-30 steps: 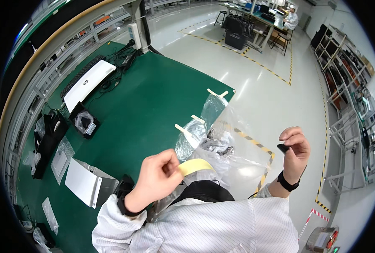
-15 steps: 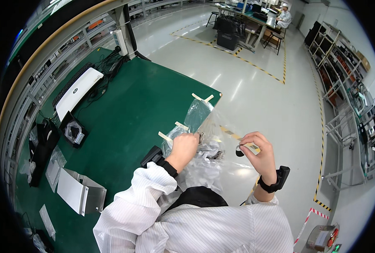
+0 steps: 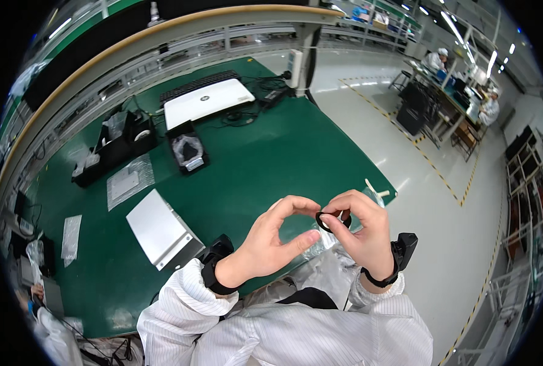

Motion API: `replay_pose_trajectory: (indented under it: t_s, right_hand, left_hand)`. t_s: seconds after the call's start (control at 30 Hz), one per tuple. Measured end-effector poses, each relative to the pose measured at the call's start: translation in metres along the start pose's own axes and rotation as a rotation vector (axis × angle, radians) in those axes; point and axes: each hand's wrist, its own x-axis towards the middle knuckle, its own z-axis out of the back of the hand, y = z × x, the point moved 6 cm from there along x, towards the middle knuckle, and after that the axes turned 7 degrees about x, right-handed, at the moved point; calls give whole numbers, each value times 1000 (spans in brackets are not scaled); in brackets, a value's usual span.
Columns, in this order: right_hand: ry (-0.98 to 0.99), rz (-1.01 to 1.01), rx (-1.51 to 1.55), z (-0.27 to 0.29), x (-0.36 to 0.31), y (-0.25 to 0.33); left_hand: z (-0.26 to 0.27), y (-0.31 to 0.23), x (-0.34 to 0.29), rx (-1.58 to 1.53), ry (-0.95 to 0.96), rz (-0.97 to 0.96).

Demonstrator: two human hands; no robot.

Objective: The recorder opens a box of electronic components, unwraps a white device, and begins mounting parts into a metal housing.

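Observation:
Above the right front edge of the green table, my right hand (image 3: 372,241) pinches a small black ring (image 3: 320,224) between thumb and fingers. A dark part also shows behind its fingers; I cannot tell whether it belongs to the same ring. My left hand (image 3: 268,241) is beside it, thumb and fingers spread in a wide curve, fingertips close to the ring's left side. Whether they touch it I cannot tell. Below the hands, clear plastic bags (image 3: 329,241) hang at the table edge, partly covered by them.
A silver metal housing (image 3: 161,229) sits left on the green table (image 3: 265,165). Beyond it are a black tray (image 3: 187,146) with a bagged part, a white device (image 3: 207,100) and black boxes (image 3: 116,146). Flat plastic-wrapped pieces lie at the left. Other people work farther off.
My left hand has left the plastic bags and come up to the right hand, its fingers opening. The right hand keeps the black ring. The view has swung left, showing more table.

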Motion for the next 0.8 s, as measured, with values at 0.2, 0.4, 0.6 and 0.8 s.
replay_pose_trajectory:
  t_s: [0.2, 0.4, 0.6, 0.8]
  right_hand:
    - [139, 160, 94, -71, 38, 40]
    - [116, 189, 133, -120, 56, 57]
    - [149, 283, 114, -150, 67, 59]
    - [208, 178, 303, -173, 83, 53]
  left_hand:
    - [68, 16, -43, -159, -245, 236]
    - [116, 1, -72, -61, -411, 223]
    - [153, -8, -92, 229, -455, 321]
    - [180, -5, -113, 259, -438, 441]
